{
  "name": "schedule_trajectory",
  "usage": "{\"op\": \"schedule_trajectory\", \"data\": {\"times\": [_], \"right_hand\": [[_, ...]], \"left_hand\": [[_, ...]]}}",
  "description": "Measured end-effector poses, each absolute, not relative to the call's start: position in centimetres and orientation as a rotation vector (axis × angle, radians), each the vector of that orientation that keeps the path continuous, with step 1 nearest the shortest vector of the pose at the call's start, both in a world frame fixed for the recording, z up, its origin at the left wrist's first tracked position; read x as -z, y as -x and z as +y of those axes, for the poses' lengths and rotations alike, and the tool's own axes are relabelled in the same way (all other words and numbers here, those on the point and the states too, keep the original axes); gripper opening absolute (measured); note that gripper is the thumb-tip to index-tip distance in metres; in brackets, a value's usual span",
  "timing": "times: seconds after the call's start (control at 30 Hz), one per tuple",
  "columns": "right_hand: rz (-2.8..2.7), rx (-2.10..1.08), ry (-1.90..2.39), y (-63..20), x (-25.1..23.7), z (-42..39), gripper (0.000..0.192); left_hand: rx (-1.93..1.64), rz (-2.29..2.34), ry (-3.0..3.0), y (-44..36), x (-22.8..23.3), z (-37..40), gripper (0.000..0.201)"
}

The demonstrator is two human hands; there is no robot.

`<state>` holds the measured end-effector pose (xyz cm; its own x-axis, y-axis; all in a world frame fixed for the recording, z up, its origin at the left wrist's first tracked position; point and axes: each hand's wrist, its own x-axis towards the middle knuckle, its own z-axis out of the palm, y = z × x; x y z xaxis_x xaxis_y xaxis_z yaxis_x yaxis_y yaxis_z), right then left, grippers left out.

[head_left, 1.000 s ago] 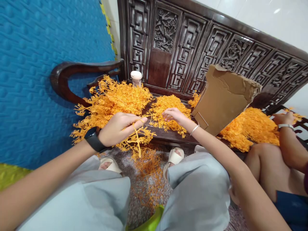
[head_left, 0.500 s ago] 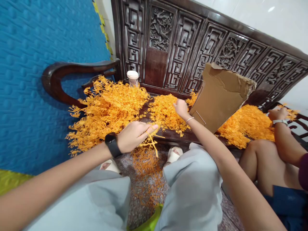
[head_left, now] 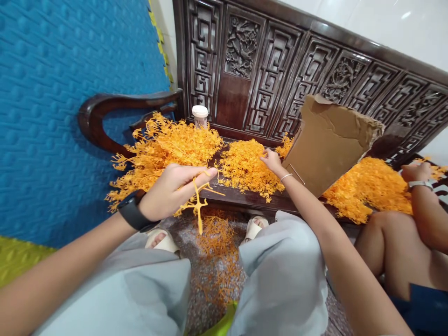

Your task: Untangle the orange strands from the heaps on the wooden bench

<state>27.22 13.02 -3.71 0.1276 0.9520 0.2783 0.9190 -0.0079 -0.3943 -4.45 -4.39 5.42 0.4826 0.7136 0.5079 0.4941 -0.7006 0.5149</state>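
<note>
My left hand, with a black band on its wrist, pinches several thin orange branched plastic pieces that hang below its fingers. It is above the front edge of the dark wooden bench, beside a large heap of branched orange pieces. My right hand is at the right edge of a smaller orange pile; its fingers are slightly bent and apart, and I see nothing held in them. A brown cardboard sheet leans just right of this hand.
A white-lidded cup stands behind the large heap. The carved bench back rises behind everything. Another person's hand is at the far right, near another orange pile. Orange scraps cover the floor between my feet.
My left hand has moved left and slightly up in the view, with the branched pieces turned to hang more downward. My right hand's fingers have loosened at the smaller pile. The view has shifted slightly.
</note>
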Motion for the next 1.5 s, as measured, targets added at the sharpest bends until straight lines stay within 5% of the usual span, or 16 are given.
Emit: {"op": "schedule_trajectory", "data": {"times": [0.2,0.4,0.67,0.8,0.97,1.13,1.27,1.5], "right_hand": [[-2.148,-1.082,1.398,-23.1,4.4,9.9,0.011],[-1.957,-1.294,1.171,-20.2,1.8,7.1,0.023],[-2.06,-1.033,1.025,-17.5,-3.8,2.4,0.03],[-2.166,-1.077,0.92,-16.1,-5.1,-0.1,0.048],[-2.271,-1.021,0.817,-14.2,-4.5,-1.1,0.018],[-1.979,-0.999,0.914,-14.4,-4.5,-0.5,0.022],[-1.754,-0.905,0.828,-14.7,-4.8,-0.4,0.023],[-1.908,-0.616,0.755,-14.7,-5.0,-1.5,0.021]], "left_hand": [[-1.034,0.999,-2.184,4.6,-5.1,-3.9,0.036],[-0.974,1.041,-2.038,4.3,-5.1,-3.7,0.03],[-0.999,1.016,-2.003,4.4,-4.6,-3.4,0.026],[-0.994,1.01,-1.978,4.1,-4.7,-3.4,0.023],[-0.925,0.911,-1.977,3.5,-4.5,-3.4,0.021],[-1.101,0.937,-1.798,3.4,-4.2,-3.0,0.039],[-1.07,0.911,-1.486,3.7,-4.7,-2.8,0.026],[-0.788,0.672,-1.066,3.2,-4.6,-2.1,0.064]]}}
